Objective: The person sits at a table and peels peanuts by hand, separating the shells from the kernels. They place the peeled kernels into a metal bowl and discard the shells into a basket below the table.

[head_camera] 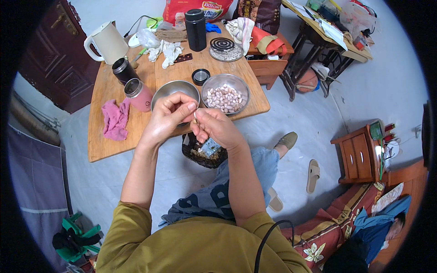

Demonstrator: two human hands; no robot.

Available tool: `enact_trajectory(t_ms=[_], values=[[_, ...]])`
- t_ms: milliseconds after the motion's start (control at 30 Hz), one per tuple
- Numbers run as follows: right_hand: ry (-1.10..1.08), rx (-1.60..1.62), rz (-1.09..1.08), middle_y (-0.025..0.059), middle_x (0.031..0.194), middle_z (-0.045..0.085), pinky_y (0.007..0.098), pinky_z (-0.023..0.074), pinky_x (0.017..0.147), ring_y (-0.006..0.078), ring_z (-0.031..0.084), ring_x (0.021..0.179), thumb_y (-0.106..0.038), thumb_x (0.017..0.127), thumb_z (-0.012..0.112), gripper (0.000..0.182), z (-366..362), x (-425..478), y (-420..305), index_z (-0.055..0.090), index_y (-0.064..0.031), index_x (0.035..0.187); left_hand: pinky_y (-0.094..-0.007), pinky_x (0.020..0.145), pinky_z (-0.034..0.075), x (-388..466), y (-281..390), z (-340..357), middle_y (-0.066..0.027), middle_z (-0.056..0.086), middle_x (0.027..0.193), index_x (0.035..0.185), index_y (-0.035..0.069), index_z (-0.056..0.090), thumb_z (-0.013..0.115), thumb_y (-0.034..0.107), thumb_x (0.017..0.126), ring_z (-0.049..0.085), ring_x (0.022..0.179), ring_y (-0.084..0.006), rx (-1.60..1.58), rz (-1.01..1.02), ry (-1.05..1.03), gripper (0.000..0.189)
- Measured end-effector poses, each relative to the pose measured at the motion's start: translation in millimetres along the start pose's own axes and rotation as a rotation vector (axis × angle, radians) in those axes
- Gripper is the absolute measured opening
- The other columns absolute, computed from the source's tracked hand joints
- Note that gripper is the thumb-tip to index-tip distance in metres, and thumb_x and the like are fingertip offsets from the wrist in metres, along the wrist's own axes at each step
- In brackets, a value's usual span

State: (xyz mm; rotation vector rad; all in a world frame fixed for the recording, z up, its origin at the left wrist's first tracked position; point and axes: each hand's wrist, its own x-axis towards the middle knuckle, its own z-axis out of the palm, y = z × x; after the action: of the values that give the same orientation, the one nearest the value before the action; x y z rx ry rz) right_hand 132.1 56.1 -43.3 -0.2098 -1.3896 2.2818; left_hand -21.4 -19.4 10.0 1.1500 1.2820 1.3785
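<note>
My left hand and my right hand meet above the table's front edge, thumbs and fingertips pinched together on a small pale peanut. The fingers cover most of it, so whether it is still in its shell is unclear. Behind my left hand stands a steel bowl, its inside partly hidden. Beside it, a second steel bowl holds pinkish shelled peanuts. Under my right hand, a black-lined waste bin contains shells and a blue-grey packet.
On the wooden table stand a pink cup, an uncapped dark flask, a white kettle, a black thermos and a mosquito coil. A pink cloth lies left. A person lies at lower right.
</note>
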Motion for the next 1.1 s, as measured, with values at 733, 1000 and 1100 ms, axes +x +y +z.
enact_trajectory(t_ms=[733, 1000, 1100], values=[[0.217, -1.237, 0.407, 0.0104, 0.108, 0.068, 0.0386, 0.0472, 0.093, 0.0263, 0.062, 0.105, -0.009, 0.081, 0.056, 0.021, -14, -4, 39, 0.071, -0.0115, 0.095, -0.0280, 0.073, 0.050, 73, -28, 36, -0.0106, 0.069, 0.090, 0.108, -0.004, 0.064, 0.061, 0.002, 0.086, 0.063, 0.081, -0.0139, 0.605, 0.230, 0.028, 0.023], [0.207, -1.343, 0.433, 0.0171, 0.099, 0.068, 0.0426, 0.0493, 0.085, 0.0331, 0.064, 0.095, -0.022, 0.086, 0.058, 0.022, -8, -1, 30, 0.069, -0.0044, 0.092, -0.0435, 0.076, 0.052, 70, -35, 40, -0.0167, 0.069, 0.086, 0.094, 0.007, 0.072, 0.060, 0.009, 0.080, 0.065, 0.083, -0.0345, 0.956, 0.321, -0.186, 0.019], [0.189, -1.419, 0.407, 0.0172, 0.100, 0.068, 0.0424, 0.0503, 0.085, 0.0321, 0.065, 0.096, -0.023, 0.088, 0.055, 0.024, -13, 0, 38, 0.070, -0.0040, 0.091, -0.0431, 0.077, 0.051, 78, -41, 50, -0.0176, 0.068, 0.089, 0.094, 0.002, 0.070, 0.061, 0.003, 0.079, 0.064, 0.084, -0.0352, 1.108, 0.331, -0.281, 0.018]])
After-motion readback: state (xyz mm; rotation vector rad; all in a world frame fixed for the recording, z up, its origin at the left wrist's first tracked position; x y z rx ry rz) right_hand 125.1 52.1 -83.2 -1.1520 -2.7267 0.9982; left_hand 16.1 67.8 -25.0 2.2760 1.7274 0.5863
